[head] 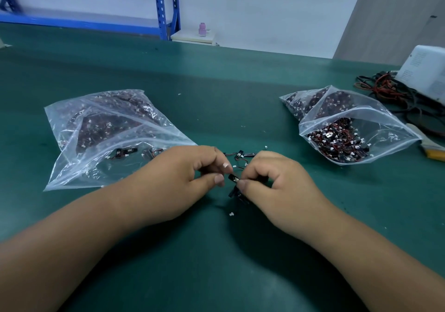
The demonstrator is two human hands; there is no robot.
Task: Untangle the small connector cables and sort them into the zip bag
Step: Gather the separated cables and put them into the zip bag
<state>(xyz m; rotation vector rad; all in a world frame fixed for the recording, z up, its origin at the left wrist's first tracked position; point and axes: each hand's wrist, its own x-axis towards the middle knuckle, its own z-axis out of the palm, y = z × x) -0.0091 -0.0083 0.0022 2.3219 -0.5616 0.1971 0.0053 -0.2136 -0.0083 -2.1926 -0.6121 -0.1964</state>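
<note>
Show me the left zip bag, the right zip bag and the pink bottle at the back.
left zip bag (72,167): head view, clear plastic of its lower wall.
right zip bag (392,138): head view, clear wall just inside its open mouth.
pink bottle (201,29): head view, its body.

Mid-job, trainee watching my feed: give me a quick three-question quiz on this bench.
1. True or false: the left hand and right hand both pinch the small black connector cable.
2. How many clear plastic zip bags lie on the green table mat?
3. The white box beside red and black wires stands: A far left, B far right, C between the bags.
Key: 1 true; 2 two; 3 B.
</note>
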